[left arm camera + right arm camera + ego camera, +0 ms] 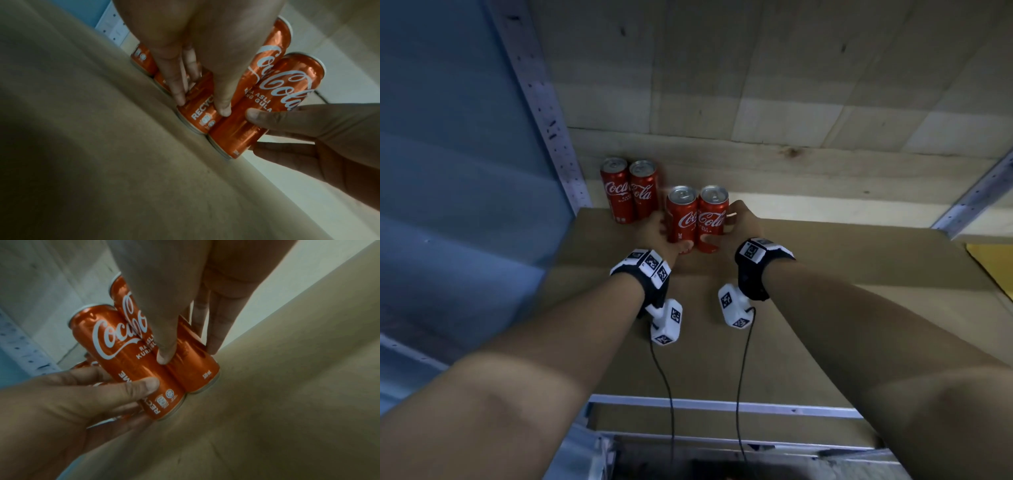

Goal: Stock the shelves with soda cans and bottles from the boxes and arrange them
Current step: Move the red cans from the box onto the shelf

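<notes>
on cardboard, hands (654, 229) (739, 222) grip two cans (697, 219) (touching).

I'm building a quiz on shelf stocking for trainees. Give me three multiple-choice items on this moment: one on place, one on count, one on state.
1. Where do the two back cans stand?
A. at the shelf's left rear
B. at its right edge
C. inside a box

2. How many red cans show on the shelf?
A. two
B. four
C. six

3. What are the hands doing?
A. hanging idle
B. each holding one can
C. both on one can

Key: 1 A, they stand beside the left upright. 2 B, the head view shows two pairs. 3 B, the left hand grips the left front can and the right hand grips the right front can.
</notes>
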